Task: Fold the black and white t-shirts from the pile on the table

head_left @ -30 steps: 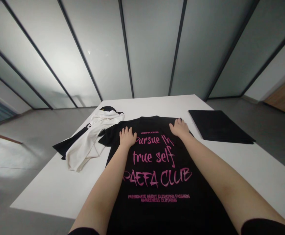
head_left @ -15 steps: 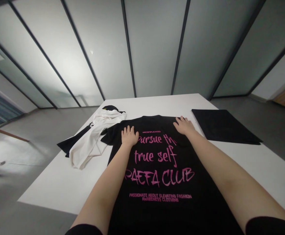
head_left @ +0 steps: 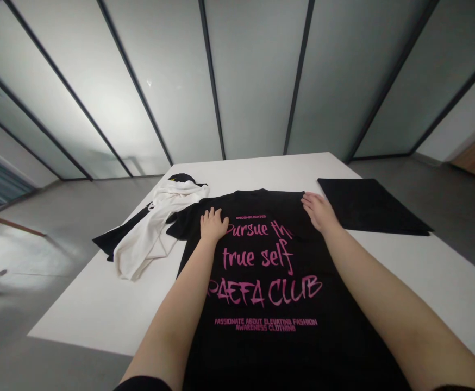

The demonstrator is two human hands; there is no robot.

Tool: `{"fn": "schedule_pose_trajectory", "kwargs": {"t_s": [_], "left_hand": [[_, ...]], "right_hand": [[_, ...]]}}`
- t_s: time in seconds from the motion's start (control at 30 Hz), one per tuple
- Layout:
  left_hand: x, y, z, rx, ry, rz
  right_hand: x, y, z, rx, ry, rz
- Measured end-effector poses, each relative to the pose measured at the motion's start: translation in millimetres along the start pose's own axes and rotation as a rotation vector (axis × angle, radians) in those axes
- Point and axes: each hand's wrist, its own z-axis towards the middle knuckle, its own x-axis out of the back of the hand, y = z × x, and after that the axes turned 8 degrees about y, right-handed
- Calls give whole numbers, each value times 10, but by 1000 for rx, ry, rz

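A black T-shirt (head_left: 257,274) with pink lettering lies spread on a white table (head_left: 78,304), its collar towards the far side. My left hand (head_left: 213,224) rests flat on the shirt's upper left, fingers spread, covering the start of one line of print. At the upper right shoulder edge, my right hand (head_left: 319,210) is tilted on its side with fingers stretched out against the cloth. The left sleeve (head_left: 180,221) sticks out beyond my left hand. No right sleeve shows; my right hand and forearm cover part of that side.
Loose white and black garments (head_left: 148,231) lie crumpled on the table's left, close to the left sleeve. To the right lies a flat black folded cloth (head_left: 370,206). Frosted glass panels (head_left: 254,81) stand behind the table.
My right hand has slid outward to the right, from lying on the shirt's shoulder to its edge, and has turned onto its side. The left hand stays in place on the shirt.
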Motion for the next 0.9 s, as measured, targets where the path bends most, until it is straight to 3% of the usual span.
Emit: {"fn": "schedule_pose_trajectory", "kwargs": {"t_s": [0.13,0.33,0.47,0.53,0.7,0.9], "left_hand": [[20,-16,-5,-6,6,-24],[22,-59,21,-6,48,-128],[35,-115,62,14,92,-241],[41,-128,71,8,99,-253],[33,-115,69,-33,99,-199],[40,-119,62,-30,90,-230]], "right_hand": [[71,-28,135,-121,165,169],[-28,-26,237,-87,225,-57],[-134,-56,236,-69,244,-74],[-224,-101,155,-72,158,-19],[-378,-261,-117,-109,-279,133],[-151,-242,-50,-183,-293,-141]]}}
